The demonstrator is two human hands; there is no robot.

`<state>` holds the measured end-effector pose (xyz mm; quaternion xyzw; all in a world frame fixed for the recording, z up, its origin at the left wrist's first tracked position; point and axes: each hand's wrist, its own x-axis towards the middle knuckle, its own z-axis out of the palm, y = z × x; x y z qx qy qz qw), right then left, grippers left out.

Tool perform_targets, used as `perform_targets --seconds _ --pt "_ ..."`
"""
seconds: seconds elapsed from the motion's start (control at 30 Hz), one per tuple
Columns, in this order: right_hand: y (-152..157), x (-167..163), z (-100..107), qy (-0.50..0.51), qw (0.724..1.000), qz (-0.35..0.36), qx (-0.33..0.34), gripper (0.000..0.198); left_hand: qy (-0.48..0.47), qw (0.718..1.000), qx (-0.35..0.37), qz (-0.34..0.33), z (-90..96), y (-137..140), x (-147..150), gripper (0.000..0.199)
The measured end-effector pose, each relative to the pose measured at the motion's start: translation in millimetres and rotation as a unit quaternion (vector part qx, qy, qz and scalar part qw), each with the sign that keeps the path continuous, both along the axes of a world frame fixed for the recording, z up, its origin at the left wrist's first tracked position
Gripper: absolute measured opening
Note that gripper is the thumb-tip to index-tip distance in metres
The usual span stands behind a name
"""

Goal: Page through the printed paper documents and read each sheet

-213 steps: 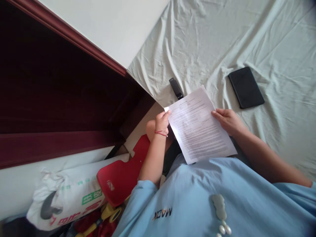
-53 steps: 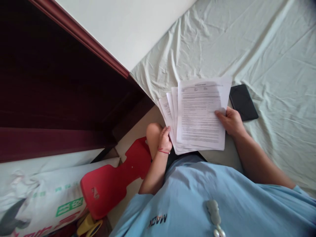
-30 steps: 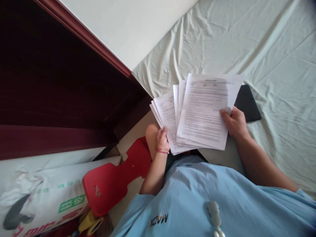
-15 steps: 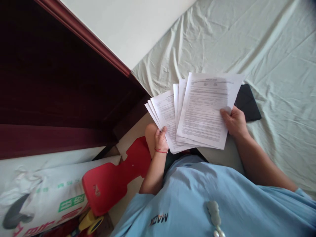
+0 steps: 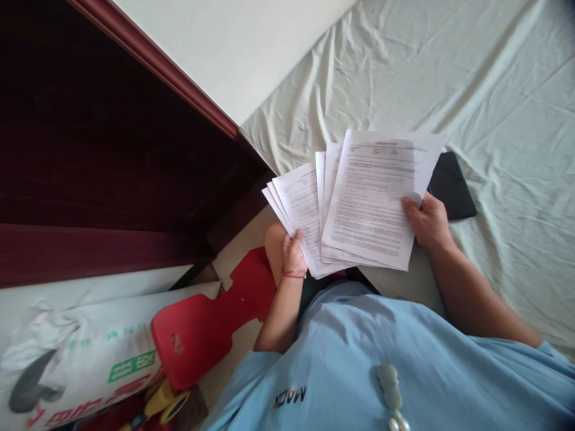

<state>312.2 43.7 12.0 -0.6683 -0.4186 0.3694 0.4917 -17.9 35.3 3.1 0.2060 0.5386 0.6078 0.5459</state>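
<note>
The printed sheets (image 5: 359, 203) have fanned wider at frame center, the left hand (image 5: 293, 254) pinching their lower-left edges while the right hand (image 5: 426, 221) pinches the top sheet, so the sorting continues.

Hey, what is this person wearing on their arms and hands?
Both hands are bare, no gloves. The left hand has a thin red string bracelet at the wrist. The right hand wears nothing. Short light blue sleeves end above the elbows.

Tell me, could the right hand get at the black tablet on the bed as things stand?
Probably yes, but not freely: the tablet lies just beyond the right hand, with nothing between, yet that hand is holding the top sheet, which also overlaps the tablet's near edge.
</note>
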Motion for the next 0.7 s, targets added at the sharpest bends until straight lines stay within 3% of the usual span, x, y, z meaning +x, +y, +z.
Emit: perform_targets --seconds 0.23,0.43,0.7 --pt "-1 0 0 0.049 0.998 0.045 -0.002 0.036 0.004 1.000 -0.001 -0.024 -1.3 -1 1 0.064" --pt "-2 2 -3 0.063 0.997 0.040 -0.005 0.039 0.015 1.000 -0.005 -0.022 1.5 -3 7 0.067" --pt "-5 -8 11 0.142 0.987 0.071 -0.004 0.044 0.043 0.998 -0.012 -0.042 5.5 -8 11 0.068"
